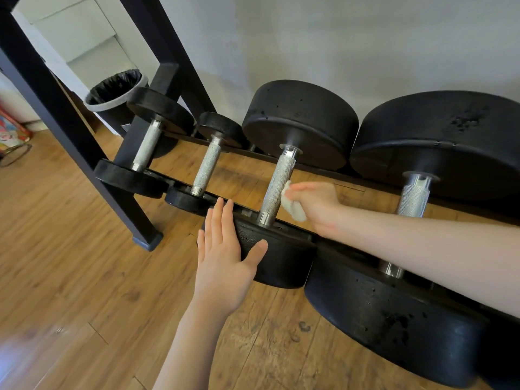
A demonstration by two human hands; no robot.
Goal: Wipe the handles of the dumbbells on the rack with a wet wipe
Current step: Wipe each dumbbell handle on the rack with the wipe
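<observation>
Your right hand (318, 205) pinches the crumpled white wet wipe (294, 205) against the knurled steel handle's (277, 187) right side. That handle runs away from you. Your left hand (222, 249), fingers flat, steadies the black near weight (281, 260).

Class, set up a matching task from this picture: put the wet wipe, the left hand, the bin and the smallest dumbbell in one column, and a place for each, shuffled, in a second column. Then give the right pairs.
Things:
1. wipe
2. left hand
3. bin
4. smallest dumbbell

Places:
A. second from the left on the rack
B. on the floor behind the rack's left end
C. in the right hand, against a handle
D. flat on a dumbbell's near weight

Pairs: 1-C, 2-D, 3-B, 4-A
</observation>
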